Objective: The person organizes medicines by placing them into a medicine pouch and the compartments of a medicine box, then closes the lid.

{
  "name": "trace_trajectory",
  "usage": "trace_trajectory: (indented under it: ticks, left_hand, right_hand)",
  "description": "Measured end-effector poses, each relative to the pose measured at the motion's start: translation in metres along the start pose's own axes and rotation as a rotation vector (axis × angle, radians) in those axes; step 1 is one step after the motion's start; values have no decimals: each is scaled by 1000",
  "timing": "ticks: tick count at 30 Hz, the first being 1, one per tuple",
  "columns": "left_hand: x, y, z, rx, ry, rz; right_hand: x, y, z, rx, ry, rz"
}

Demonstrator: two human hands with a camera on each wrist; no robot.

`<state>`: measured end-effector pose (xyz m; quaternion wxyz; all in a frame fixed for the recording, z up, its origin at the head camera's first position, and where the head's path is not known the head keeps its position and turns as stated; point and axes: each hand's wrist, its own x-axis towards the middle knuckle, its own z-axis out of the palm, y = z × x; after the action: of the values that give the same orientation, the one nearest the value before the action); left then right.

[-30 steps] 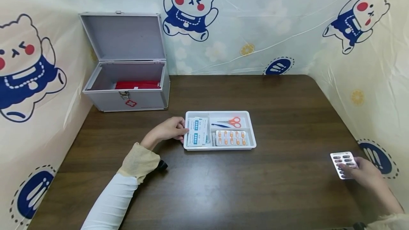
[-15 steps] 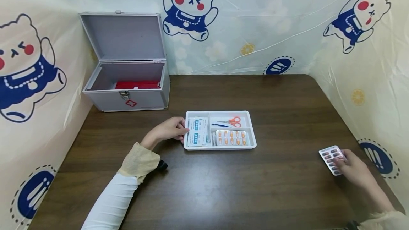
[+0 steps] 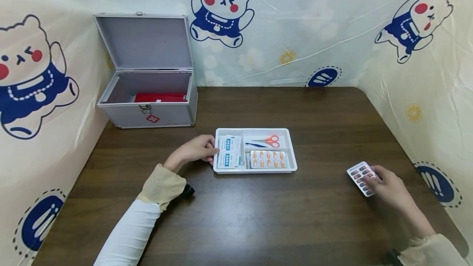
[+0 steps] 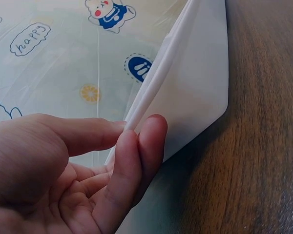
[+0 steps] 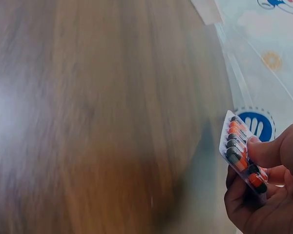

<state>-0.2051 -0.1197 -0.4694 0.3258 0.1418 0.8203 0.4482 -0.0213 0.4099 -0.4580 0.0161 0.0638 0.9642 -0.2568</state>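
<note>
My left hand (image 3: pixel 197 149) pinches the left rim of a white divided tray (image 3: pixel 293 163) between thumb and fingers; the left wrist view shows the tray's side wall (image 4: pixel 198 83) rising from that pinch. In the tray lie blue-and-white packets (image 3: pixel 228 152), orange-handled scissors (image 3: pixel 272 141), blue tweezers-like tool (image 3: pixel 256 145) and a blister pack of orange-and-white capsules (image 3: pixel 267 159). Over the table's right side, my right hand (image 3: pixel 389 186) holds another blister pack (image 3: pixel 361 177), thumb on top. Its capsules are black and orange in the right wrist view, where the blister pack (image 5: pixel 238 146) stands tilted.
A silver first-aid case (image 3: pixel 168 116) stands at the back left with its lid (image 3: pixel 144 40) raised. Inside it lies something red (image 3: pixel 160 97). Printed cloth (image 3: pixel 314 19) hangs behind and along both sides of the brown table (image 3: pixel 244 216).
The right hand has moved left across the table with the blister pack, toward the tray. My left hand keeps its pinch on the tray's rim, and the tray stays in place.
</note>
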Motion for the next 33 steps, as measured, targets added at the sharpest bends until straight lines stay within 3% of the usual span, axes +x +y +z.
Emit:
trace_trajectory:
  ticks: [17,21,33]
  left_hand:
    - [-2,3,1,-38,-7,9]
    - [-2,2,2,-61,-14,12]
    - [-3,2,1,-57,-20,17]
  right_hand:
    - [16,-50,20,154,-109,-39]
    - [22,-63,25,149,-129,-40]
    - [38,-96,45,134,-111,-197]
